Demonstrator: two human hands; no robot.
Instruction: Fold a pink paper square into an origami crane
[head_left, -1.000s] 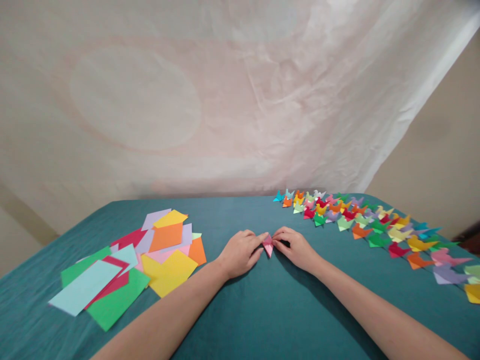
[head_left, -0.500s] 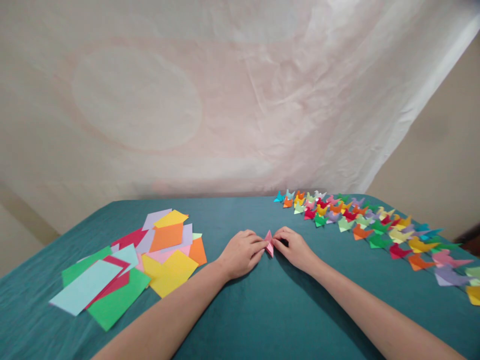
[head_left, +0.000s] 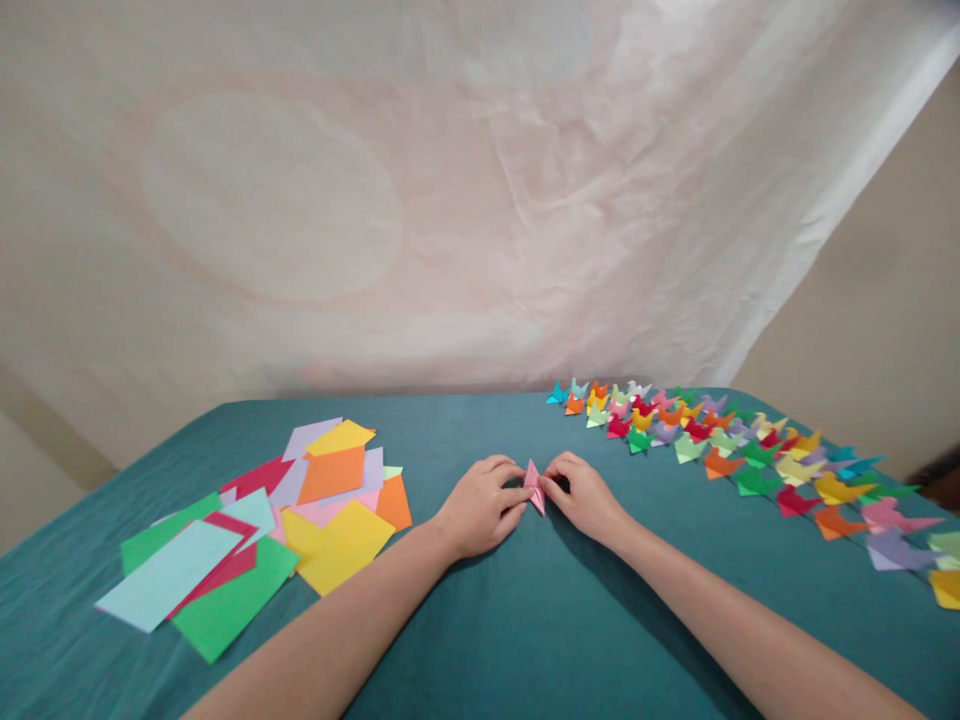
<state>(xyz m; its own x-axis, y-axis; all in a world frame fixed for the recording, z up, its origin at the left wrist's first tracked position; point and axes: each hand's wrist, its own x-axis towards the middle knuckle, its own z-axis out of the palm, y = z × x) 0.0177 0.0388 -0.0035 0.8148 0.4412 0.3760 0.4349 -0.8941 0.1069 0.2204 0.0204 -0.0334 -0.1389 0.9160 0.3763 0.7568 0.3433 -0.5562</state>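
Observation:
A small pink folded paper piece [head_left: 535, 487] stands on the teal tablecloth [head_left: 525, 620] near the table's middle. My left hand [head_left: 480, 507] pinches its left side with closed fingers. My right hand [head_left: 586, 496] pinches its right side, fingers also closed. Both wrists rest low on the cloth. Most of the pink piece is hidden between my fingertips.
A loose spread of flat coloured paper squares [head_left: 255, 530] lies at the left. Several folded paper birds [head_left: 735, 450] in many colours stand in rows along the right side. A pale cloth backdrop [head_left: 450, 200] hangs behind the table.
The pink piece has been pressed narrower and stands more upright between my fingertips. Both hands have shifted very slightly to the left.

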